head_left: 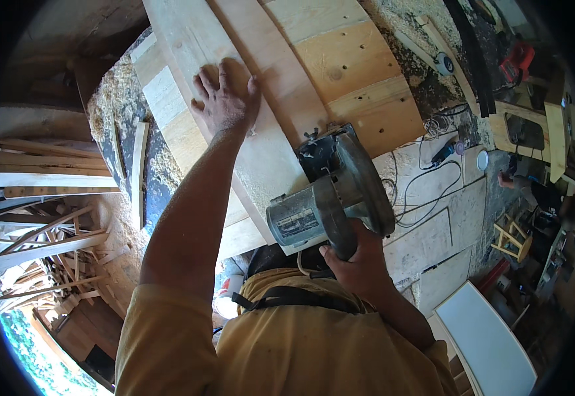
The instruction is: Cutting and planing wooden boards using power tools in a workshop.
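Left hand [224, 102] lies flat, fingers apart, on a long, smooth, pale wooden board [274, 158]. Right hand [360, 264] clamps the curved black handle [343, 244] of a scuffed grey metal circular saw [300, 214] at the board's right edge; blade contact I can't tell from here. Pale floor [419, 264] opens rightward.

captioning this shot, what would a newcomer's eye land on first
Probably the circular saw right of centre, held in the right grip, at the near end of a pale plank. Then the left grip, spread on that plank toward the top, and the jumble of scrap wood at far left.
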Tool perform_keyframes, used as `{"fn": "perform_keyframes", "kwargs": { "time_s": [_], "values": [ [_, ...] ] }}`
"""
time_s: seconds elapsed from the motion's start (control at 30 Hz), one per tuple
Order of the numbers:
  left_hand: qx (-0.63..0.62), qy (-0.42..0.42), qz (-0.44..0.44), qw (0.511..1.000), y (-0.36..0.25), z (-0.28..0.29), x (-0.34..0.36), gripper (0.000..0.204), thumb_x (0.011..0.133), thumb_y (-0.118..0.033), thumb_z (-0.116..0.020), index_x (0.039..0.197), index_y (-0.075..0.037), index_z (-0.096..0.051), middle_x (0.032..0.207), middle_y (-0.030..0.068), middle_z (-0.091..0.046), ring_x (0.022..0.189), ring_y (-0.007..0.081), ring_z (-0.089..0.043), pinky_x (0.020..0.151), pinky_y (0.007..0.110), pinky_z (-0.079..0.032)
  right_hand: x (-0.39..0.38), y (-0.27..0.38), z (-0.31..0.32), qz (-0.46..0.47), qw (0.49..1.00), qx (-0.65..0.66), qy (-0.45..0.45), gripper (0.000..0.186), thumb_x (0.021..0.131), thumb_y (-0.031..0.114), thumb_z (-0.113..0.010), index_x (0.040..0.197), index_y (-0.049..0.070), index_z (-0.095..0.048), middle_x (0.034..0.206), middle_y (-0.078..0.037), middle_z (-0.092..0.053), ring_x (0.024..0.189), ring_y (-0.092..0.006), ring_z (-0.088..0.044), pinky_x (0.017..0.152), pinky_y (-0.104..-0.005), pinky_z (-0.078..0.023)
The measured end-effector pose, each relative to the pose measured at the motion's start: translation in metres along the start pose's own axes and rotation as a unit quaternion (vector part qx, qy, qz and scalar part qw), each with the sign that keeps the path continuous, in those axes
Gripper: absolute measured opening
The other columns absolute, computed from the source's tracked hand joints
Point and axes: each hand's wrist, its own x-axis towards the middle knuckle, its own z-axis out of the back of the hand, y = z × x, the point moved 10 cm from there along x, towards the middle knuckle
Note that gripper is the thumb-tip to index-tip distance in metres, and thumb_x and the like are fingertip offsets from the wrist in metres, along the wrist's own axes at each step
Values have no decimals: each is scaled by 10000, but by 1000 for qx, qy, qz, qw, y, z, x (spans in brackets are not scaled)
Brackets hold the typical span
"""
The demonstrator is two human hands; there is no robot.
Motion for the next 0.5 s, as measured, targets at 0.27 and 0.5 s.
{"fn": "perform_keyframes", "kwargs": {
  "time_s": [0.27,0.5],
  "values": [
    [3,3,-4,1000,-3,0,0,765,838,-607,-446,1440,-163,-284,1496,205,-174,1406,345,-85,1048,591,-151,5,0,-2,1,1000,15,-4,308,742,118,-714,985,24,-550,807,-178,-643,765,-347,-648,658,-388,-515],
    [-2,5,-7,1000,-3,-1,0,765,845,-610,-434,1445,-163,-271,1506,203,-148,1409,353,-73,1057,594,-135,11,2,-3,17,1000,17,-5,299,740,114,-715,967,26,-541,784,-168,-635,740,-339,-647,643,-388,-510]
  ]
}}
